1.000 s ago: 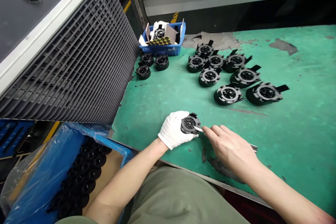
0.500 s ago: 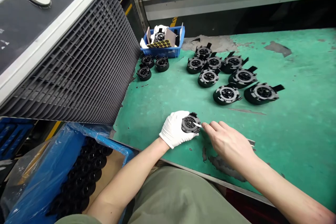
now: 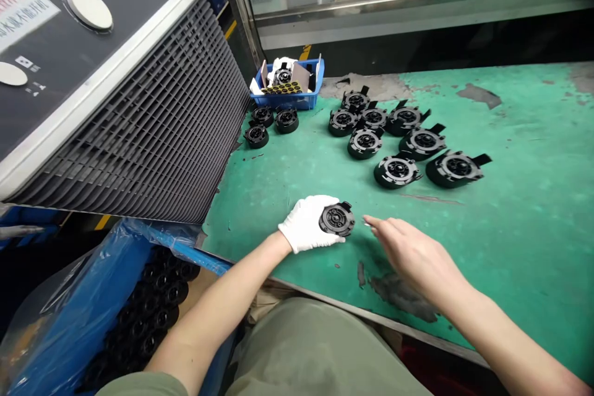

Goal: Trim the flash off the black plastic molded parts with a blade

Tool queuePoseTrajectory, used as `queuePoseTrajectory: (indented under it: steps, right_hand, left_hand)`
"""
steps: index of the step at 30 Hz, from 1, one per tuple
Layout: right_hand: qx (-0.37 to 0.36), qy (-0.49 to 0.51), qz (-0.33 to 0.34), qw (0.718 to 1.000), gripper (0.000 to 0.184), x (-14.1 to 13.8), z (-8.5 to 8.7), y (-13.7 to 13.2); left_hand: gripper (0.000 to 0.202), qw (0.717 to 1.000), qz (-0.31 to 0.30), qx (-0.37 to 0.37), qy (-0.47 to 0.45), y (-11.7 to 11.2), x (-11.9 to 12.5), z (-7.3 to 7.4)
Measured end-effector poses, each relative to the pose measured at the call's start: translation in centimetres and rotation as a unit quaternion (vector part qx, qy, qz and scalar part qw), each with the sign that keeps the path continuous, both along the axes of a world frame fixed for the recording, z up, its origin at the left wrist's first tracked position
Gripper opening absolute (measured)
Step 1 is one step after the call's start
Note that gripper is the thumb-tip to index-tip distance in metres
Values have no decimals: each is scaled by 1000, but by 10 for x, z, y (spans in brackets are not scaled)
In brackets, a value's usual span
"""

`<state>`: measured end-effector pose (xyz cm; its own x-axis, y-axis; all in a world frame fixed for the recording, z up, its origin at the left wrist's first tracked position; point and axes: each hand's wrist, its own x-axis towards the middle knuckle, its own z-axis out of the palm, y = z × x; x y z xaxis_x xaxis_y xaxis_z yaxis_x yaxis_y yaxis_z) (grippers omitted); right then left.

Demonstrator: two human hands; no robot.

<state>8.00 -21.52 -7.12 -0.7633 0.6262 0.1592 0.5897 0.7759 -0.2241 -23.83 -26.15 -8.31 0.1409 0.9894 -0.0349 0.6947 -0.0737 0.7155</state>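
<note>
Now the right hand (image 3: 413,253) has drawn back from the black round part (image 3: 336,218), and the small pale blade (image 3: 367,223) it pinches at its fingertips, which was against the part's face half a second ago, is apart from it. That leaves the ribbed face uncovered, so work on it seems paused, at least briefly. The gloved left hand (image 3: 310,224) remains clamped around the part's rim, holding it over the near side of the green table (image 3: 278,179). The bare right fingers are together, though most of the tool is hidden.

Beyond the hands, eight similar parts (image 3: 421,142) sit in a loose cluster; three smaller ones (image 3: 286,121) stand before a blue basket (image 3: 288,103). A slatted grey machine (image 3: 153,111) limits room on the left, with a plastic-lined crate (image 3: 69,322) of black pieces (image 3: 160,318) below. Peeled patches (image 3: 403,298) roughen the surface by the right forearm.
</note>
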Motion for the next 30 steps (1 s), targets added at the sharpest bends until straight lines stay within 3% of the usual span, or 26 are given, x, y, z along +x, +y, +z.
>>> queuePoseTrajectory:
  steps: [5,13,18,30]
  right_hand:
    - [-49,16,-6,999,42,12,-3,16]
    - [-44,-23,38,998,46,4,-6,25]
    - [-23,-66,76,995,36,5,0,28]
    - [-14,-77,199,977,70,9,13,61]
  left_hand:
    - [120,997,-80,-7,2,22,-17,3]
    - [128,999,-37,9,25,7,2,-18]
    - [125,999,-34,11,19,8,0,-20]
    - [79,999,-55,0,3,17,6,0]
